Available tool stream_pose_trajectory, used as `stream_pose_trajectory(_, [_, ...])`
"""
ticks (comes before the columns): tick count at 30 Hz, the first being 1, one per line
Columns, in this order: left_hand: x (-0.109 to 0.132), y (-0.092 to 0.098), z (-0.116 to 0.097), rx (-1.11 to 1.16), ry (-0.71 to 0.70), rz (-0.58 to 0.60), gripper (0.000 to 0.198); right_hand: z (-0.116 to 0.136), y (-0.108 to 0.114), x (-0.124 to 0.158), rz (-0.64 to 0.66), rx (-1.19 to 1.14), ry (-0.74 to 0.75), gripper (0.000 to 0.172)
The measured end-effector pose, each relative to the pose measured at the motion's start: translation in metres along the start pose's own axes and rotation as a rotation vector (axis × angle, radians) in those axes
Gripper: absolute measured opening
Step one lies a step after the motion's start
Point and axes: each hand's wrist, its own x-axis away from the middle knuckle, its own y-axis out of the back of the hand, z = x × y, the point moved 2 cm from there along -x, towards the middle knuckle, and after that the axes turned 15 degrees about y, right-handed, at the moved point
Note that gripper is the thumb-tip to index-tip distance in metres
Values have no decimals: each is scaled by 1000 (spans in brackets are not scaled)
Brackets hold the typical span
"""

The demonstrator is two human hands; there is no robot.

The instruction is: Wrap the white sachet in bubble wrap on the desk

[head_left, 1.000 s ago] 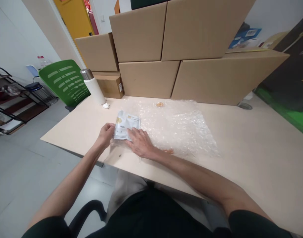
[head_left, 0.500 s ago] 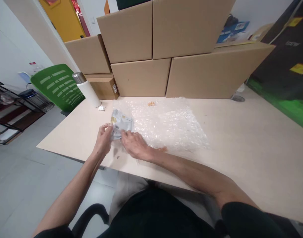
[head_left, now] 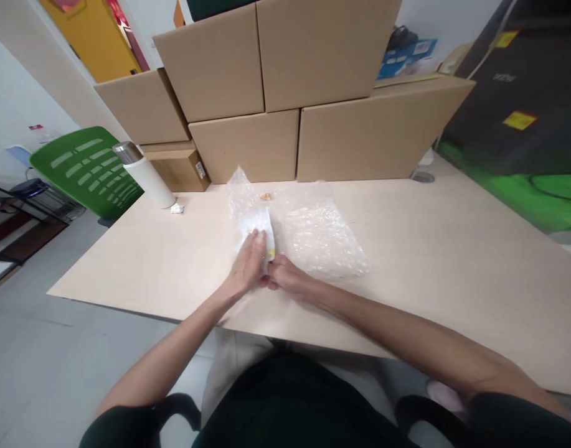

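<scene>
A clear bubble wrap sheet (head_left: 313,239) lies on the table, its left side raised and folded over a pale pouch (head_left: 257,219). My left hand (head_left: 251,258) is closed on the wrapped pouch, its fingers pressed together over the front. Against the pouch's lower right corner, my right hand (head_left: 285,274) is curled shut on the wrap's near edge. Its fingertips are partly hidden, and both hands almost touch. A small orange patch (head_left: 265,196) shows at the far edge of the wrap.
A white bottle with a steel cap (head_left: 149,180) and a small crumpled white piece (head_left: 177,208) stand to the left. Stacked cardboard boxes (head_left: 243,149) line the back. Beyond the table's left edge is a green chair (head_left: 86,165). A dark case (head_left: 514,93) is at right.
The pouch has moved right onto the bubble wrap, and the wrap's left side is now lifted over it. Both hands have shifted right and closer together. The view has turned slightly right.
</scene>
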Motion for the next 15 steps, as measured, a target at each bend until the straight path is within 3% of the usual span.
stream_pose_trajectory(2, [-3, -16, 5, -192, 6, 38, 67, 5, 16, 16, 4, -10, -90, 10])
stream_pose_trajectory(4, [-6, -28, 12, -352, 9, 67, 70, 15, 32, 30, 80, 151, -85, 6])
stream_pose_trajectory(7, [-9, -38, 21, -501, -6, 69, 70, 32, 53, 35, 128, 504, 156, 16])
stream_pose_trajectory(9, [-9, -41, 23, -547, -6, 57, 68, 36, 60, 26, 72, 620, 338, 17])
stream_pose_trajectory(11, [-8, -41, 23, -557, -10, 46, 65, 33, 62, 9, -6, 637, 430, 22])
stream_pose_trajectory(13, [-5, -38, 21, -524, -47, 75, 64, 27, 59, -9, -37, 645, 453, 29])
stream_pose_trajectory(15, [-1, -30, 21, -438, -97, 121, 60, 22, 52, -23, 17, 691, 417, 28])
